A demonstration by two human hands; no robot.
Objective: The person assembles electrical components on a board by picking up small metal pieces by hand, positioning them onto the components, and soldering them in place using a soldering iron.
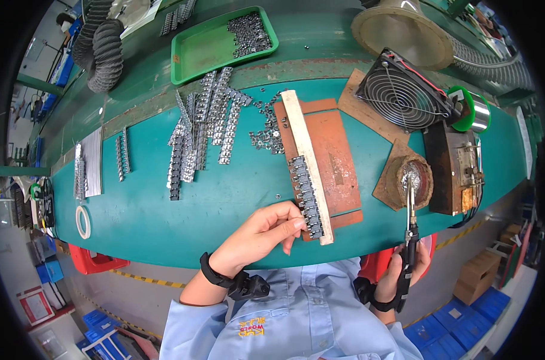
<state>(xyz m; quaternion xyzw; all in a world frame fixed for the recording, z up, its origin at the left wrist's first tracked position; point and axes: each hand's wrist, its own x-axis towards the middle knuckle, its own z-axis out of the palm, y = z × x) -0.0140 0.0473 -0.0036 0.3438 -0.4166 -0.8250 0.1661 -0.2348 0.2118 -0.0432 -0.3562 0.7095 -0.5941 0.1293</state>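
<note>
My right hand (421,264) is closed around the black handle of a soldering iron (408,252). The iron's metal tip rests inside a round, crusted brown cup (415,183) with silvery material in it. My left hand (263,234) has thumb and finger pinched at the near end of a strip of small dark-and-silver metal parts (306,195). This strip lies along a whitish bar (305,144), which crosses a reddish-brown board (338,156). Exactly what sits between my left fingertips is partly hidden.
More metal strips (202,120) are heaped left of the board, beside loose small parts (269,129). A green tray (203,51) stands behind. To the right are a fan (404,90), a solder wire spool (477,114) and a dark box unit (446,171). A tape ring (83,222) lies far left.
</note>
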